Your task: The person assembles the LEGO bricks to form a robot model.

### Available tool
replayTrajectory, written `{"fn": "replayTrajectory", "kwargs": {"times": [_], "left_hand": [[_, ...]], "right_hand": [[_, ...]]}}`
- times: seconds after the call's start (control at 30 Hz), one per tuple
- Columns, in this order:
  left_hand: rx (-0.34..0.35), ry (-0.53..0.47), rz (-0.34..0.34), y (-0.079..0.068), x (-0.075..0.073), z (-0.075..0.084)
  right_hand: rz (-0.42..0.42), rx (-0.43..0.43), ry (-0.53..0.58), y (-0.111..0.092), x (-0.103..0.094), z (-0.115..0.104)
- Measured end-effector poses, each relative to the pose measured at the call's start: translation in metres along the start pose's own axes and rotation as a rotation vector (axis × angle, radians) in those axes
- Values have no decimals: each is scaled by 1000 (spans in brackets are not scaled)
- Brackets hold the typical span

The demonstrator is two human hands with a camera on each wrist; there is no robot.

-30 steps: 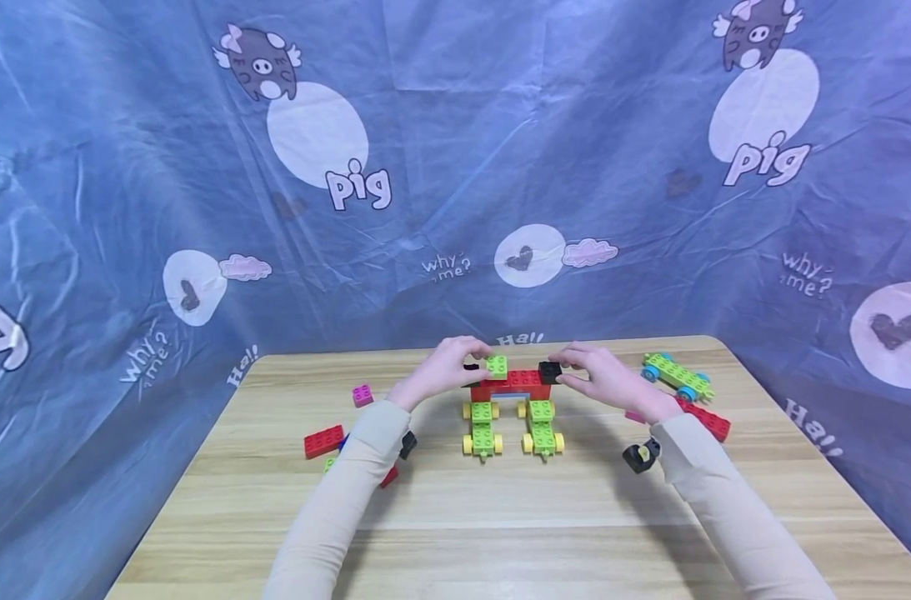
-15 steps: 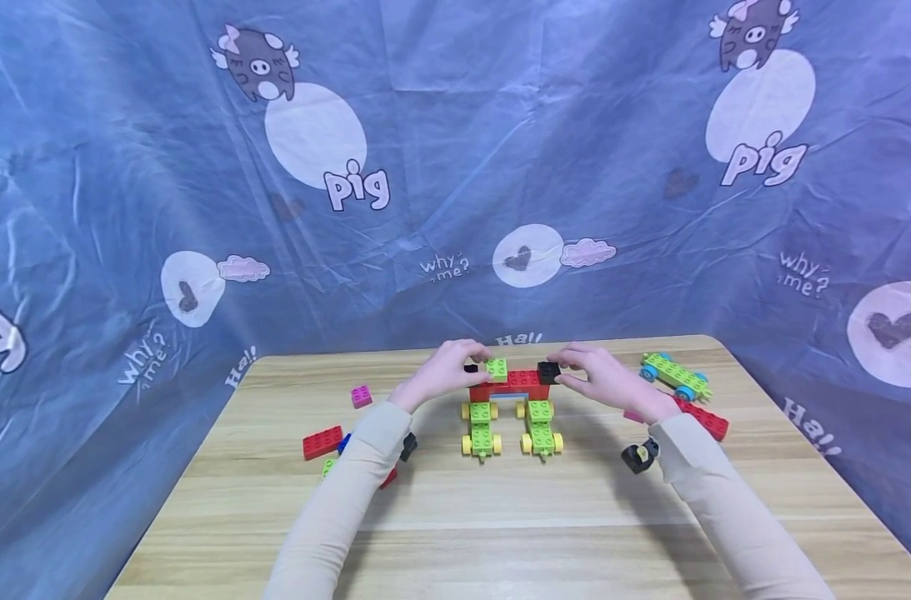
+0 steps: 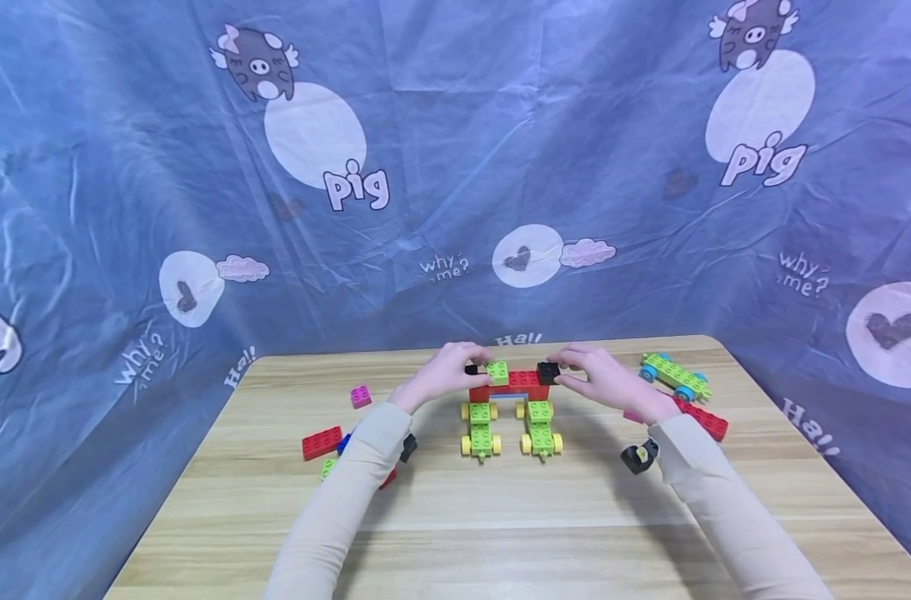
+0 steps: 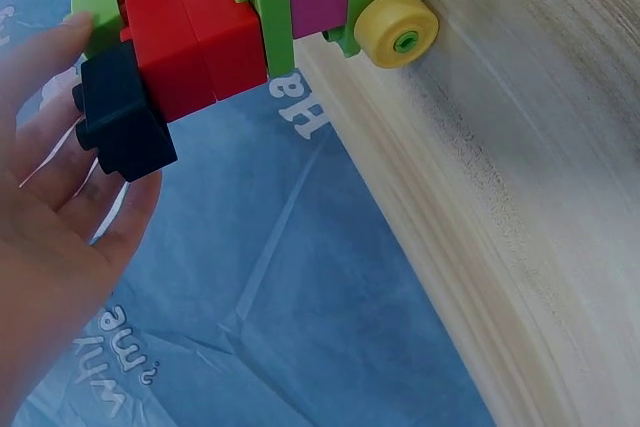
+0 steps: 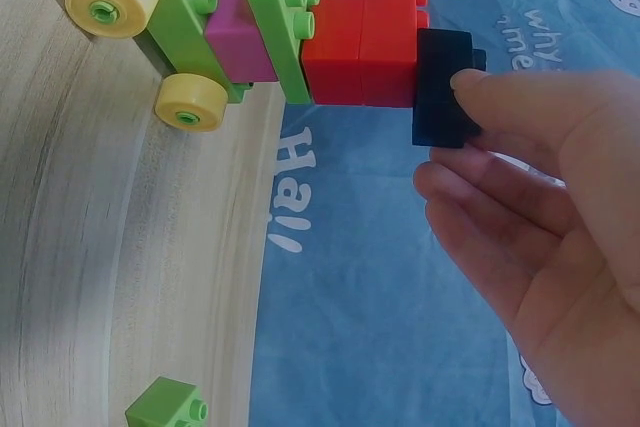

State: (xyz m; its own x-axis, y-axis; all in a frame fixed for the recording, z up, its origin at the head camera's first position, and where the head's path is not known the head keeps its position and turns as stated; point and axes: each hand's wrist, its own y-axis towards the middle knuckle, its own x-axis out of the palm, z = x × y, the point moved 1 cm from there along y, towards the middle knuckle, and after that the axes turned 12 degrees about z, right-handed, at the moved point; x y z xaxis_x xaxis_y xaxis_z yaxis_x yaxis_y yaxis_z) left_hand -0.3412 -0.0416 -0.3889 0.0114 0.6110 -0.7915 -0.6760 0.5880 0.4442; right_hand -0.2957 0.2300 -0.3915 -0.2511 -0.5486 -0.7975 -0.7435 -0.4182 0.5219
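Left hand (image 3: 447, 372): you are reaching far, pinching the green block (image 3: 498, 372). Right hand (image 3: 599, 373): you are angling leftward, gripping the right-end black block (image 3: 548, 373).

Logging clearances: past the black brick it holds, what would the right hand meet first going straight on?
Probably the light green four-stud brick at the left hand; depth is unclear.

The left hand (image 4: 45, 232) has its thumb on a green block (image 4: 101, 17). Its fingers are by a black block (image 4: 125, 112), which touches red blocks (image 4: 165, 37). There's a yellow wheel (image 4: 385, 35) too.
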Motion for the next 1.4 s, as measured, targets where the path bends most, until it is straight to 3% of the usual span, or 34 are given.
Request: {"fn": "replayTrajectory", "kwargs": {"times": [0.37, 0.77, 1.07, 1.4], "left_hand": [[-20, 10, -4, 2, 1, 2], [7, -2, 33, 1, 5, 1], [46, 90, 31, 2, 4, 2], [20, 154, 21, 2, 3, 8]], "right_hand": [[-1, 5, -2, 0, 0, -1], [10, -25, 18, 1, 0, 0], [21, -38, 18, 1, 1, 1], [39, -54, 6, 1, 0, -2]]}}
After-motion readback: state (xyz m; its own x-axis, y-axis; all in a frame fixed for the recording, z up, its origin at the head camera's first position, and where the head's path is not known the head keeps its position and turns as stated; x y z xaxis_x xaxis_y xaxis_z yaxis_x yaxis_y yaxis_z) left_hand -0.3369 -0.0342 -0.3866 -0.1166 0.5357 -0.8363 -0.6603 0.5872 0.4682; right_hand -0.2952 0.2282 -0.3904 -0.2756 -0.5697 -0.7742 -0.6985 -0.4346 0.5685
